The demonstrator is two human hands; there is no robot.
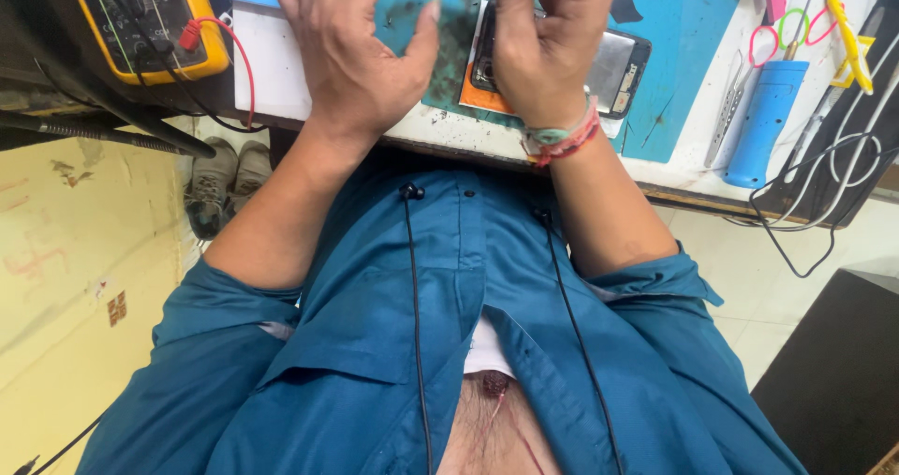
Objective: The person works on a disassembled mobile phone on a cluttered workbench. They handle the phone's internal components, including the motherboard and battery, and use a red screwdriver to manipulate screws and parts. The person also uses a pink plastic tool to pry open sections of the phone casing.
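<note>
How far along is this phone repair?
Done: the phone lies opened on the blue mat, insides showing. In hand: the right hand is over it, the left hand raised alongside; anything gripped is hidden. Left: the phone is unclosed, tweezers unused.

1. A small electronics repair workshop.
2. A yellow multimeter (150, 16) with leads sits at the surface's far corner.
3. A blue work mat (684, 26), tweezers (729, 110) and an opened phone (618, 68) lie on the surface (281, 82).
</note>
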